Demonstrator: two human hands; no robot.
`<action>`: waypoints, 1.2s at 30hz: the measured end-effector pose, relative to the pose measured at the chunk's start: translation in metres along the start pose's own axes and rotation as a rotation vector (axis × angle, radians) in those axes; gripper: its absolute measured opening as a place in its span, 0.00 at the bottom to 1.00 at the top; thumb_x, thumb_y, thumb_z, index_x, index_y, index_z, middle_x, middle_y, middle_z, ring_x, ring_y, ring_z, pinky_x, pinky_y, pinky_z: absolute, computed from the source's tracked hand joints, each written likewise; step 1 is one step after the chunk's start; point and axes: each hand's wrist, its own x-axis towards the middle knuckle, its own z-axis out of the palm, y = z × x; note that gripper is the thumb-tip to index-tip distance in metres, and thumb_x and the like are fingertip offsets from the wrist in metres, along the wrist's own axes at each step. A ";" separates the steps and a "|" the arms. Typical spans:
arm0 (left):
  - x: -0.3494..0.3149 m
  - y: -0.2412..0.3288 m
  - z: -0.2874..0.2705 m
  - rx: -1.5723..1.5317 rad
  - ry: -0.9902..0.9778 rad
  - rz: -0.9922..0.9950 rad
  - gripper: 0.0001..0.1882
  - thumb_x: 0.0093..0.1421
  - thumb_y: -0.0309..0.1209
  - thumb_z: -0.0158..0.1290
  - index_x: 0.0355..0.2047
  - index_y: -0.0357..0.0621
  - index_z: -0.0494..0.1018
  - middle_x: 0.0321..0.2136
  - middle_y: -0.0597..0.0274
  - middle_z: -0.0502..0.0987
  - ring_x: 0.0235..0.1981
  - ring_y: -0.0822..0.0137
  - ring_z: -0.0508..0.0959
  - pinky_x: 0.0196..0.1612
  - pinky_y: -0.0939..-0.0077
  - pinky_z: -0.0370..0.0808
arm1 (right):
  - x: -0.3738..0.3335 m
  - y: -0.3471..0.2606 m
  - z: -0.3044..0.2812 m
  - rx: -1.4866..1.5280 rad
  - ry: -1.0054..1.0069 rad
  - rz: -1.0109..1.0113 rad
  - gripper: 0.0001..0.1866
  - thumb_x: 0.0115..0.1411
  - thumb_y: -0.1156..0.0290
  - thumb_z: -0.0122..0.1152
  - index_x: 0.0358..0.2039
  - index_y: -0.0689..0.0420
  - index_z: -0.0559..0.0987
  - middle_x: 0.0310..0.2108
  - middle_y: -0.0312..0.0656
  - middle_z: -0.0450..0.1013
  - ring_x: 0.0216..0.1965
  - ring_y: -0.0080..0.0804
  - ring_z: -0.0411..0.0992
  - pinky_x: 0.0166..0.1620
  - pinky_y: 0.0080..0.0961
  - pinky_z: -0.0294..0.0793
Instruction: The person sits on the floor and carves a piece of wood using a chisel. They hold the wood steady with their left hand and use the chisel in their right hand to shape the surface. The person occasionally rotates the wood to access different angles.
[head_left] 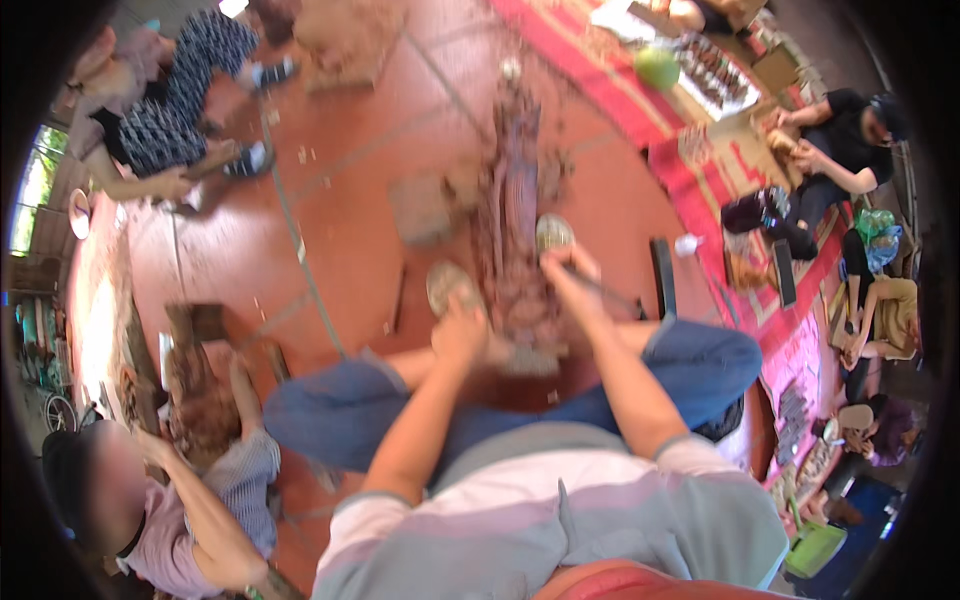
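Note:
A long reddish-brown carved wood piece [518, 210] lies on the floor between my legs, pointing away from me. At its left side, my left hand [460, 335] is closed at a pale, greyish oval piece [450, 287]; blur hides what that piece is. My right hand [572, 268] is closed on the wood's right side, with a thin dark rod-like tool [625, 299] running out of it toward my right knee. Another pale oval piece [554, 232] is just beyond its fingers. The fingertips of both hands are smeared by motion.
A flat brownish block [421, 210] lies left of the carving, and a thin dark stick [397, 300] nearer me. A dark bar [662, 278] is by my right knee. People sit at both sides. A red patterned mat [690, 190] holds a green round fruit [656, 68].

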 end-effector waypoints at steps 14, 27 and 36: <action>-0.001 0.000 -0.003 0.027 -0.043 -0.001 0.35 0.60 0.49 0.41 0.60 0.36 0.52 0.26 0.36 0.77 0.30 0.40 0.79 0.35 0.50 0.75 | 0.021 0.001 0.030 -0.151 0.096 -0.352 0.06 0.51 0.76 0.62 0.25 0.62 0.74 0.29 0.47 0.73 0.38 0.38 0.74 0.43 0.25 0.71; 0.002 -0.004 0.004 0.070 0.023 0.021 0.37 0.60 0.48 0.42 0.60 0.32 0.52 0.24 0.41 0.78 0.27 0.46 0.80 0.31 0.55 0.76 | 0.040 -0.018 0.029 -0.290 -0.033 -0.371 0.06 0.48 0.76 0.61 0.20 0.62 0.72 0.22 0.46 0.70 0.27 0.39 0.73 0.34 0.29 0.72; 0.000 -0.004 0.001 0.057 -0.036 -0.012 0.36 0.60 0.47 0.41 0.60 0.32 0.52 0.24 0.42 0.78 0.27 0.45 0.80 0.33 0.54 0.76 | 0.034 -0.015 0.020 -0.262 -0.086 -0.411 0.05 0.48 0.74 0.61 0.21 0.62 0.75 0.22 0.46 0.72 0.27 0.39 0.73 0.33 0.30 0.72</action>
